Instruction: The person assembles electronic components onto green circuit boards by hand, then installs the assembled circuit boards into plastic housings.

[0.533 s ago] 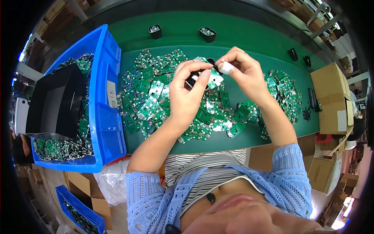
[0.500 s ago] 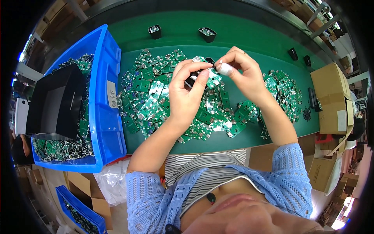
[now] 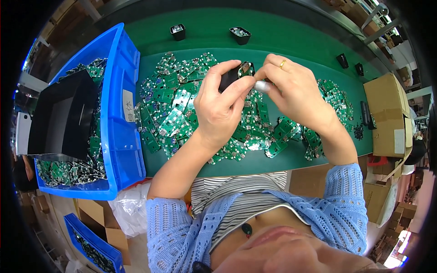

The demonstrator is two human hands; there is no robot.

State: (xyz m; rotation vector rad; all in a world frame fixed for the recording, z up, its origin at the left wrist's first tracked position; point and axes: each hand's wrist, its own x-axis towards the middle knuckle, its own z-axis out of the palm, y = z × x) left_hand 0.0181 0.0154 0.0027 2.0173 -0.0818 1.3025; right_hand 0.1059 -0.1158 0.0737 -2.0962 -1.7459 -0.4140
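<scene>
My left hand [image 3: 218, 102] is closed round a small black plastic case [image 3: 229, 79], held tilted above the work table. Part of a green circuit board [image 3: 246, 69] shows at the case's far end. Against the right edge of that case, my right hand [image 3: 296, 88] has its thumb and fingers pinched together; whatever lies between them is hidden. A whitish cover sits on the right thumb, and a ring on one finger. Under both hands spreads a loose heap of green circuit boards [image 3: 175, 120]. Another pile of boards [image 3: 334, 102] lies to the right, beyond my right wrist.
A blue crate [image 3: 119, 104] full of boards stands at the left, with a black box [image 3: 61, 118] resting in it. Two small black cups [image 3: 240, 36] of parts stand at the back. On the right are a cardboard box [image 3: 387, 113] and scattered black bits [image 3: 358, 133].
The black case has turned, so its dark side and the board at its end now show. My right hand has rolled over and drawn in against the case.
</scene>
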